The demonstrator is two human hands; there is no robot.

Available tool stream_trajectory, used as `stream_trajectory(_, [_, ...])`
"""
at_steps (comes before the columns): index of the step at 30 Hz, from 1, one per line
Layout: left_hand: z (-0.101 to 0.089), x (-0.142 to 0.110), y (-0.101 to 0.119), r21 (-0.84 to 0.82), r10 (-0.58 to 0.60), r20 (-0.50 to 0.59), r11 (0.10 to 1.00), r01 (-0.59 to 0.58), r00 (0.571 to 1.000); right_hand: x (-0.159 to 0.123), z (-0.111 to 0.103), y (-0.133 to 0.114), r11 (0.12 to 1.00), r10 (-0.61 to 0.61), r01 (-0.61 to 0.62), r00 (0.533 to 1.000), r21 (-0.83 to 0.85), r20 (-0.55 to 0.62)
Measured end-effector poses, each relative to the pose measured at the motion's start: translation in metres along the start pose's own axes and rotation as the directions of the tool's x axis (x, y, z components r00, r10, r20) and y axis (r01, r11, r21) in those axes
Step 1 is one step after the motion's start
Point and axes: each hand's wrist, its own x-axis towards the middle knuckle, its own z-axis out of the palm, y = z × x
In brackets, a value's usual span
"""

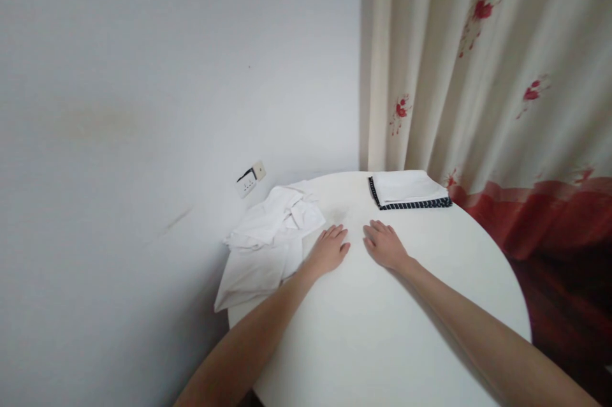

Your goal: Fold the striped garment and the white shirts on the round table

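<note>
Both forearms reach over the white worktop (382, 343) — left hand (329, 249) and right hand (384, 244) empty, palms down, fingers loosely extended — between crumpled white cloths (272, 222) at left and folded white cloth (408, 187) over dark patterned cloth (415, 205) at far right

You are looking down on a white table (382, 330) with a rounded edge. On its left side, crumpled white cloths (272, 228) are lying in a loose heap, partly hanging past the edge. Near the far edge, a flat-folded white cloth (406, 187) is resting on dark patterned fabric (415, 205).
</note>
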Motion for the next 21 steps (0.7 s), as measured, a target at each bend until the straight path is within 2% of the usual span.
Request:
stream_trajectory(5, [-0.005, -0.001, -0.006, -0.116, 0.026, -0.051, 0.993, -0.032, 0.998, 0.000, 0.005, 0.005, 1.000, -0.006, 0.006, 1.000, -0.017, 0.016])
stream_trajectory(8, [-0.012, -0.001, -0.011, -0.200, -0.059, -0.124, 0.979, 0.034, 0.990, -0.001, 0.007, 0.010, 1.000, -0.017, 0.018, 1.000, -0.014, 0.025])
stream_trajectory(13, [-0.032, -0.001, -0.029, -0.215, -0.189, -0.221, 0.966, 0.142, 0.957, -0.002, 0.008, 0.017, 0.998, -0.058, 0.059, 0.997, -0.015, 0.059])
stream_trajectory(15, [-0.039, -0.002, -0.038, -0.195, -0.246, -0.286, 0.961, 0.195, 0.926, -0.003, 0.007, 0.017, 0.997, -0.069, 0.070, 0.996, -0.011, 0.056])
stream_trajectory(18, [-0.044, -0.005, -0.051, -0.116, -0.371, -0.436, 0.927, 0.357, 0.820, -0.004, 0.006, 0.017, 0.997, -0.074, 0.075, 0.996, -0.007, 0.051])
stream_trajectory(20, [-0.040, -0.008, -0.059, -0.079, -0.443, -0.456, 0.884, 0.461, 0.772, -0.004, 0.006, 0.017, 0.997, -0.080, 0.080, 0.996, -0.006, 0.049])
stream_trajectory(21, [-0.037, -0.008, -0.064, -0.068, -0.468, -0.428, 0.870, 0.489, 0.773, -0.004, 0.006, 0.017, 0.997, -0.081, 0.082, 0.996, -0.008, 0.048])
